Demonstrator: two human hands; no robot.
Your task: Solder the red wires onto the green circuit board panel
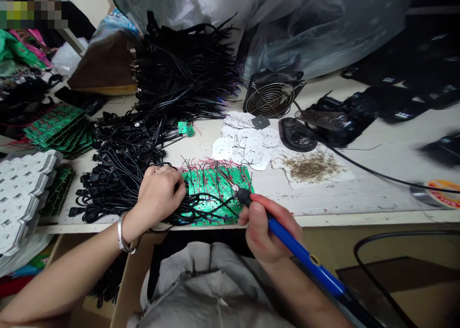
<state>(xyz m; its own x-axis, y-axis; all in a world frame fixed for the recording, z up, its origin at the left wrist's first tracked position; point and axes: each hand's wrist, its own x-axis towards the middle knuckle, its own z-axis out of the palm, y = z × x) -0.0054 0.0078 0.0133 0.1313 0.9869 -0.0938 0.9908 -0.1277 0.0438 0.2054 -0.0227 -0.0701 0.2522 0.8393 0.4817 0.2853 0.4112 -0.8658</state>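
A green circuit board panel with red and black wires lies at the table's near edge. My left hand, a bracelet on its wrist, is closed over black wires at the panel's left side. My right hand grips a blue-handled soldering iron. The iron's metal tip rests over the panel's upper right part.
A large heap of black cables covers the left and back. White round boards, a small fan, an iron stand and paper with solder scraps lie behind. Stacked green boards and white trays sit at left.
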